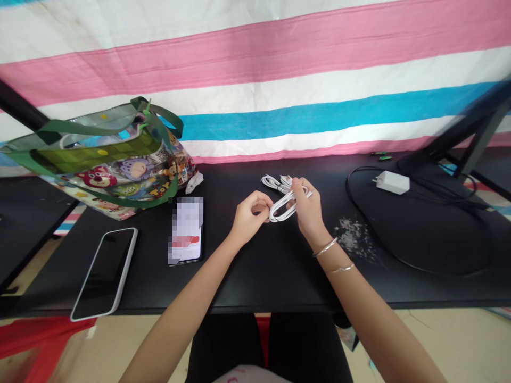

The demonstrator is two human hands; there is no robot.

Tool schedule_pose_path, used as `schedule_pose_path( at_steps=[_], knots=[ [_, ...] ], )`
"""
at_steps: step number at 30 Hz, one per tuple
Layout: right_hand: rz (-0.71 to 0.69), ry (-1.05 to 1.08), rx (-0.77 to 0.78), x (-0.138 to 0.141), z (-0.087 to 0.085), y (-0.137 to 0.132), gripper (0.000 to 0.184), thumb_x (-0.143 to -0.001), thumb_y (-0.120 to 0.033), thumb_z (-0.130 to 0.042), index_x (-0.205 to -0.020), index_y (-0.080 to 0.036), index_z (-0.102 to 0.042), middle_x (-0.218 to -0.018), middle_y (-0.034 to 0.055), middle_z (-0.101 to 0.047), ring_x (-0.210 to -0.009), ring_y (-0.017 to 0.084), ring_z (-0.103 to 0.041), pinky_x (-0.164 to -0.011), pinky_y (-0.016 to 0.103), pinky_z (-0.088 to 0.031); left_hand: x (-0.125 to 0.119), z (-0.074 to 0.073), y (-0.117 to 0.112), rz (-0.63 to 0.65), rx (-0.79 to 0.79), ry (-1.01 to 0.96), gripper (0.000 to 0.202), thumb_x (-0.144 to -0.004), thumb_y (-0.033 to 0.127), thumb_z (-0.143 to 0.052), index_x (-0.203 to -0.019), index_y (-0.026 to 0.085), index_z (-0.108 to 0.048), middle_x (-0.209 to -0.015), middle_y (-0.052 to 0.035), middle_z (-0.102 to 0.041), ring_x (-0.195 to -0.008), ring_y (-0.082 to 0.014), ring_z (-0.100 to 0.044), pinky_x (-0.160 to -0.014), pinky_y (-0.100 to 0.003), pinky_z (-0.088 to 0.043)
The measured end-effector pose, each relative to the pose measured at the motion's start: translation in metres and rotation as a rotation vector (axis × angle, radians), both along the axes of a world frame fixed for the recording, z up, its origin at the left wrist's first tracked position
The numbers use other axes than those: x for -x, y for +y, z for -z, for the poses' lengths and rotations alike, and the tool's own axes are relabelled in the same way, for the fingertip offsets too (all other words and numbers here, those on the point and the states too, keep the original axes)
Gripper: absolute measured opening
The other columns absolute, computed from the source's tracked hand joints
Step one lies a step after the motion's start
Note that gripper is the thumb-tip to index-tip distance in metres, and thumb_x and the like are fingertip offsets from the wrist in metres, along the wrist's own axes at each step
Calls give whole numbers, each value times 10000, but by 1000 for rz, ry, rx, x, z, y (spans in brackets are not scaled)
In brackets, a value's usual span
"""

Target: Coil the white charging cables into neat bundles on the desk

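Observation:
A coiled white cable is held just above the black table between both hands. My left hand pinches the left end of the coil with its fingers closed. My right hand wraps around the right side of the coil, thumb and fingers closed on it. Two thin bracelets sit on my right wrist. A second loop of white cable with plugs lies on the table just behind the hands.
A cartoon-print tote bag with green handles stands at the left. A phone with a lit screen and a dark phone in a white case lie front left. A white charger block with black cable lies at the right.

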State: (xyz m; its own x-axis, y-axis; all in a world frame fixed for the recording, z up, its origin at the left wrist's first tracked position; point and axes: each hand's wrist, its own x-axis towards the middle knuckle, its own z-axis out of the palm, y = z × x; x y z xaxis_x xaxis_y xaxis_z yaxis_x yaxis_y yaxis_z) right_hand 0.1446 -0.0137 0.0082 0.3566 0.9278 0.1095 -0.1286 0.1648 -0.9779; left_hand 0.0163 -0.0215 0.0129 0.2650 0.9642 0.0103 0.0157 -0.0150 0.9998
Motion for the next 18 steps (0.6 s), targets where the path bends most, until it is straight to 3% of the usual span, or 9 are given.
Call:
schedule_pose_path(
  at_steps=[4,7,18],
  knots=[
    [4,-68,-6,0,1,-1,526,-636,-685,-624,-517,-223,-402,-390,-94,-336,-350,57,-310,-362,223,-259,0,-4,-1,29,274,-109,109,-723,85,-568,-708,170,-502,-662,62,-582,-595,-66,-626,-539,-159,-524],
    [-26,-94,-3,-1,2,-1,504,-658,-652,-623,-515,-223,-403,-385,-99,-330,-350,57,-307,-371,229,-255,1,-6,-1,36,379,-160,121,-739,119,-611,-720,170,-503,-654,64,-574,-611,-68,-633,-594,-193,-555],
    [59,-301,-30,-4,3,-2,432,-762,-558,-553,-529,-222,-412,-410,-88,-358,-404,85,-363,-461,252,-302,2,-4,2,47,456,-252,226,-670,168,-712,-741,181,-498,-592,84,-543,-611,-94,-638,-616,-231,-558]
  ],
)
